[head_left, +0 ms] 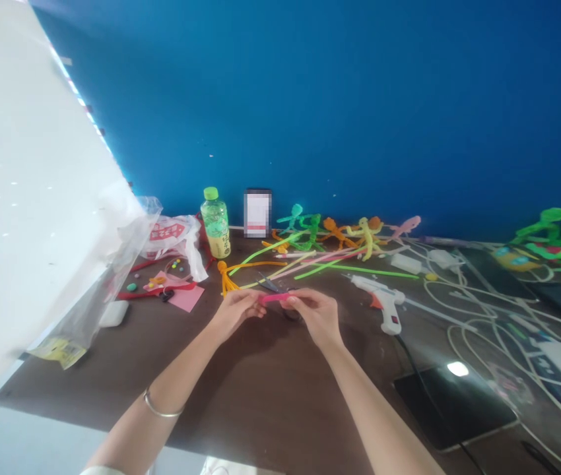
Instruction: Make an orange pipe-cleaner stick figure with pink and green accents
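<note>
The left hand (pixel 239 309) and the right hand (pixel 317 315) meet above the middle of the dark brown wooden tabletop (pixel 255 389), holding a short, narrow, bright pink strip (pixel 276 298) level between them. The left hand pinches the strip's left end between thumb and fingers, the other fingers curled in; the right hand pinches its right end between thumb and forefinger. The strip's middle shows bare between the fingertips. Dark-bladed scissors (pixel 271 284) lie just beyond the strip toward the tabletop's back edge, partly hidden by it and the right hand. An orange fuzzy figure (pixel 230 282) with long thin limbs is just beyond the left hand; whether they touch cannot be told. Farther back, fuzzy green, yellow and pink stems (pixel 340 268) lie crossed, and a row of small coloured fuzzy figures (pixel 340 232) lines the back edge, to the right of a green-capped clear plastic bottle (pixel 217 231). A white glue gun (pixel 387 305) with an orange trigger lies right of the right hand, and a glossy black tablet (pixel 433 412) lies nearer the front edge.
</note>
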A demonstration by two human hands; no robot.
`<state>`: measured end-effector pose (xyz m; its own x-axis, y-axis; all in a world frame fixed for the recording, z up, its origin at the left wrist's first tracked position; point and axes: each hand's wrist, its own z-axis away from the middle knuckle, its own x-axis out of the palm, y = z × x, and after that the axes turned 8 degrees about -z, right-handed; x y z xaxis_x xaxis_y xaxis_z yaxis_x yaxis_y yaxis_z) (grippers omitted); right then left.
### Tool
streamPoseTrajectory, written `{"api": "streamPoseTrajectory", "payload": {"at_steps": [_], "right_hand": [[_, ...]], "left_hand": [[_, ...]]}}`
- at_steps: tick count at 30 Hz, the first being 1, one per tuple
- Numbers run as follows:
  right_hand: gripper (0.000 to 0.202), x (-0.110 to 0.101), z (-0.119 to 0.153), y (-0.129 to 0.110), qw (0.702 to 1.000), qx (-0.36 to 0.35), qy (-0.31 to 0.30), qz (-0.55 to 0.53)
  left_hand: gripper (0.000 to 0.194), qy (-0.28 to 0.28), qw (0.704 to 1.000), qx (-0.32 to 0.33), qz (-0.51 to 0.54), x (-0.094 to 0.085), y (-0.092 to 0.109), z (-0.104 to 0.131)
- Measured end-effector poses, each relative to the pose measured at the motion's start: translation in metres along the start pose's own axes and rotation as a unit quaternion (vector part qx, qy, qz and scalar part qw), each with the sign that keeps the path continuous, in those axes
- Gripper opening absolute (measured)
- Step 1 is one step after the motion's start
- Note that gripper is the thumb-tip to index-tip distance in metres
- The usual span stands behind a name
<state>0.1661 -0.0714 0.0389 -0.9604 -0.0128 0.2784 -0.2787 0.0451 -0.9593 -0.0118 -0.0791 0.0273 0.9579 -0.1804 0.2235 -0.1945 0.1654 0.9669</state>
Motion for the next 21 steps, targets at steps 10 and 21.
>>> {"api": "streamPoseTrajectory", "payload": {"at_steps": [10,21], "right_hand": [[0.018,-0.003,-0.001,0.008,0.999,0.008,-0.024,-0.020],[0.017,-0.001,0.000,0.004,0.999,0.016,-0.031,-0.012]], "left_hand": [[0.018,0.073,0.830,0.330,-0.444,-0.003,-0.007,0.005],[0.019,0.071,0.791,0.388,-0.468,-0.006,-0.010,0.003]]}}
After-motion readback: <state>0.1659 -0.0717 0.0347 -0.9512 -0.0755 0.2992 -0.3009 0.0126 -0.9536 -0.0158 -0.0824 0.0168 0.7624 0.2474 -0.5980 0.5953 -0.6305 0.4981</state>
